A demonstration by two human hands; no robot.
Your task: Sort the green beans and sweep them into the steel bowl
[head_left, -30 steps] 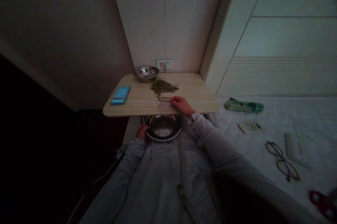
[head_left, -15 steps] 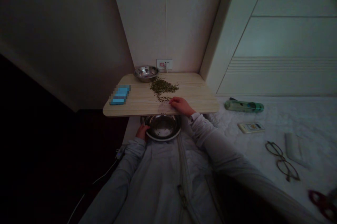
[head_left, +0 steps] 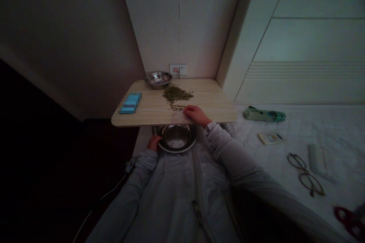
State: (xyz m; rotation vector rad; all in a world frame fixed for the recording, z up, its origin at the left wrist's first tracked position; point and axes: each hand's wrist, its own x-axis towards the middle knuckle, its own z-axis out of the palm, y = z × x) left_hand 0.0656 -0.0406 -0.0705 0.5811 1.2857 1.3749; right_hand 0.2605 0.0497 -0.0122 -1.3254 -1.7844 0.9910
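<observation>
My left hand (head_left: 154, 143) grips the left rim of a steel bowl (head_left: 186, 145), which sits at my lap just below the table's front edge. A few dark specks lie in that bowl. Over the front of the small wooden table (head_left: 213, 100), my right hand (head_left: 196, 115) is closed, its fingertips pinching what looks like a thin see-through sheet (head_left: 179, 117), faint against the wood. Just beyond the fingertips lie small green-brown grains (head_left: 177, 93), in a loose heap with a thinner trail toward me.
A second steel bowl (head_left: 158, 79) stands at the table's back left, near a wall socket (head_left: 178, 69). A blurred blue-screened device (head_left: 130, 103) lies on the left. On the bed at right are a green bottle (head_left: 264, 114), a phone (head_left: 272, 138), glasses (head_left: 305, 174) and red-handled scissors (head_left: 346, 218).
My right hand and the thin sheet have shifted very slightly, and the sheet shows more faintly. A few grains near its edge lie differently. My left hand and the bowl stay put.
</observation>
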